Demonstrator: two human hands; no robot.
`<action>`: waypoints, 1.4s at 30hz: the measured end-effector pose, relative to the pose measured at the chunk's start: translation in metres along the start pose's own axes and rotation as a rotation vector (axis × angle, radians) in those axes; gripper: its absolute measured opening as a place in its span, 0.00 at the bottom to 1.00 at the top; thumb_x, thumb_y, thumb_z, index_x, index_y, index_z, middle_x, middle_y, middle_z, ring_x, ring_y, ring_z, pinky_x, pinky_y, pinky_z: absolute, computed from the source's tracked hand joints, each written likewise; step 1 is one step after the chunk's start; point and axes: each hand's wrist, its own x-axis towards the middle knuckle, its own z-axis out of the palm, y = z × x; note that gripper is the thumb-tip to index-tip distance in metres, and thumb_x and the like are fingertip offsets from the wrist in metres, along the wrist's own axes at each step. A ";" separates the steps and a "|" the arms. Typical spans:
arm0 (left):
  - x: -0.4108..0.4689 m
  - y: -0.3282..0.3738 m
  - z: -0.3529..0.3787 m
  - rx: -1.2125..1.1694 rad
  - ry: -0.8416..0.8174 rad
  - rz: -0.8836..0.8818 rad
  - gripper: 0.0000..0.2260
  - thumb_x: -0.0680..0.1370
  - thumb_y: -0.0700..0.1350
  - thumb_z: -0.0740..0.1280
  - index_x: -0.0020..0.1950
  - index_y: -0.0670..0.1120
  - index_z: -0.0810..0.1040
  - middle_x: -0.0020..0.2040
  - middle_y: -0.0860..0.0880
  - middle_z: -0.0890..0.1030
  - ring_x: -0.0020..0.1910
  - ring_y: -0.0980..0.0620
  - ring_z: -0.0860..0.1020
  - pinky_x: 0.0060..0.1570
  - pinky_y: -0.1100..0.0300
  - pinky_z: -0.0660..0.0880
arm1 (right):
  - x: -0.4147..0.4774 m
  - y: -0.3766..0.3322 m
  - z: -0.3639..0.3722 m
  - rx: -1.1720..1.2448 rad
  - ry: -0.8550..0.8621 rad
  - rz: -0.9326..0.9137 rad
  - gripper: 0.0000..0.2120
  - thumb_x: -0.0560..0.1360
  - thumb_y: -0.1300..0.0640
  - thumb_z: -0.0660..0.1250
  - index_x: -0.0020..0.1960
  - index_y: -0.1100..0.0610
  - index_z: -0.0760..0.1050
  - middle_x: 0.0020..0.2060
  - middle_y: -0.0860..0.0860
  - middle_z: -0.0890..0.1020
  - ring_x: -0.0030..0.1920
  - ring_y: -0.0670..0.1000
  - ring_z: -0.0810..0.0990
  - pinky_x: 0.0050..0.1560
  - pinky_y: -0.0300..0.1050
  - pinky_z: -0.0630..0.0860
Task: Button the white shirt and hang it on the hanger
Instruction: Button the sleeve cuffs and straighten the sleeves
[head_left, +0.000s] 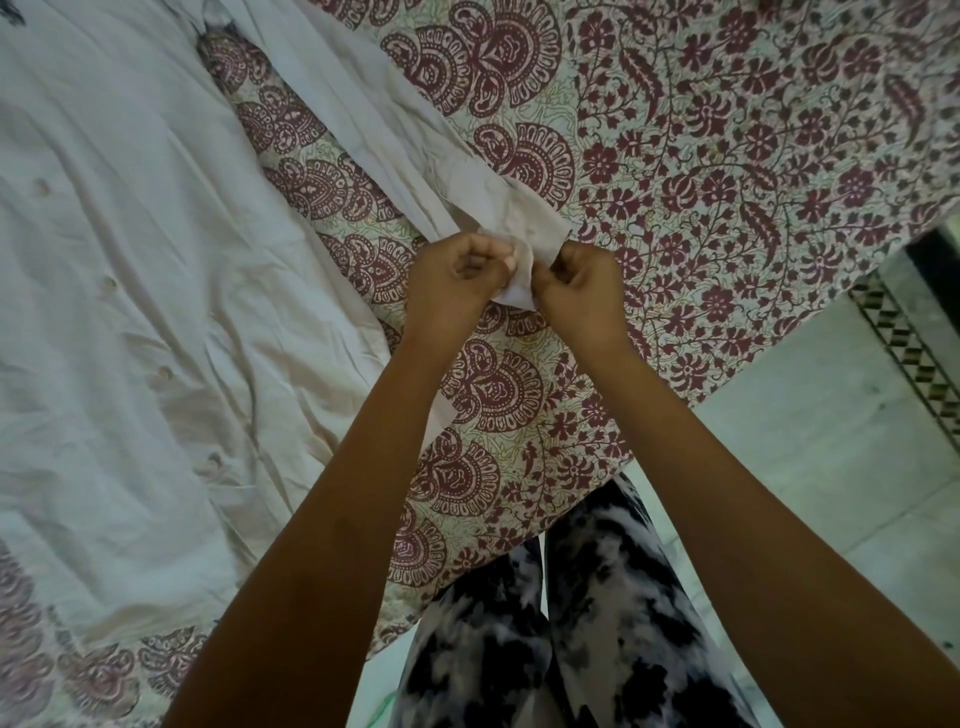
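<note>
The white shirt (130, 270) lies spread flat on the left of a patterned bedspread, its front placket closed with several buttons showing down the middle. One long sleeve (395, 130) runs out to the right and ends in a cuff (519, 228). My left hand (457, 280) and my right hand (582, 286) meet at that cuff, each pinching an edge of it between curled fingers. The cuff's button is hidden by my fingers. No hanger is in view.
The maroon floral bedspread (727, 156) covers the bed, whose edge runs diagonally at the right. Pale floor tiles (831, 467) with a patterned border strip (914, 353) lie beyond it. My legs in black-and-white trousers (571, 623) stand against the bed's near edge.
</note>
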 end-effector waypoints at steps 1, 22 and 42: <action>0.001 0.000 0.001 0.038 -0.001 0.025 0.03 0.73 0.36 0.69 0.44 0.44 0.80 0.37 0.53 0.79 0.38 0.57 0.78 0.43 0.62 0.77 | 0.001 0.002 0.001 0.039 -0.016 0.018 0.16 0.69 0.53 0.65 0.39 0.68 0.76 0.34 0.68 0.79 0.29 0.59 0.76 0.29 0.55 0.73; 0.007 0.009 0.005 0.073 -0.083 -0.068 0.08 0.75 0.36 0.65 0.39 0.47 0.75 0.34 0.51 0.76 0.36 0.55 0.74 0.42 0.62 0.74 | -0.002 -0.020 -0.011 0.384 -0.120 0.330 0.20 0.77 0.61 0.64 0.29 0.55 0.60 0.30 0.55 0.71 0.34 0.51 0.70 0.32 0.42 0.67; 0.015 0.023 -0.001 -0.197 -0.041 -0.310 0.05 0.76 0.37 0.66 0.42 0.44 0.77 0.36 0.48 0.79 0.30 0.58 0.75 0.34 0.66 0.77 | 0.003 -0.032 -0.011 0.351 -0.106 0.346 0.05 0.76 0.62 0.60 0.42 0.58 0.71 0.36 0.52 0.75 0.38 0.51 0.75 0.36 0.41 0.72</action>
